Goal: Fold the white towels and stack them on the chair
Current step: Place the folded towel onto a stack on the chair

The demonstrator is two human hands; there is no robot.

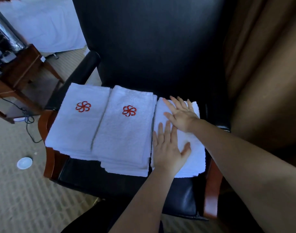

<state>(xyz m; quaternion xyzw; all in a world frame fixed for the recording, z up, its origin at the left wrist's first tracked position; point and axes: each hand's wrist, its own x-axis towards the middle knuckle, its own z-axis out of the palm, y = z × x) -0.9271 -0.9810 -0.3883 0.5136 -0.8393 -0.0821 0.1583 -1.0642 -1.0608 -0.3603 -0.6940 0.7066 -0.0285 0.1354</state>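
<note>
Three piles of folded white towels lie side by side on the black leather chair seat [110,179]. The left pile [76,125] and the middle pile [125,135] each show a red flower emblem on top. The right towel [192,152] is plain, with no emblem visible. My left hand [169,147] lies flat on the near part of that right towel, fingers straight. My right hand [180,113] presses flat on its far part, fingers spread.
The chair has a tall black backrest [152,44] and wooden armrests [211,187]. A wooden side table [21,68] with cables stands at the left. A small white round lid [24,163] lies on the carpet. Brown curtains [264,64] hang to the right.
</note>
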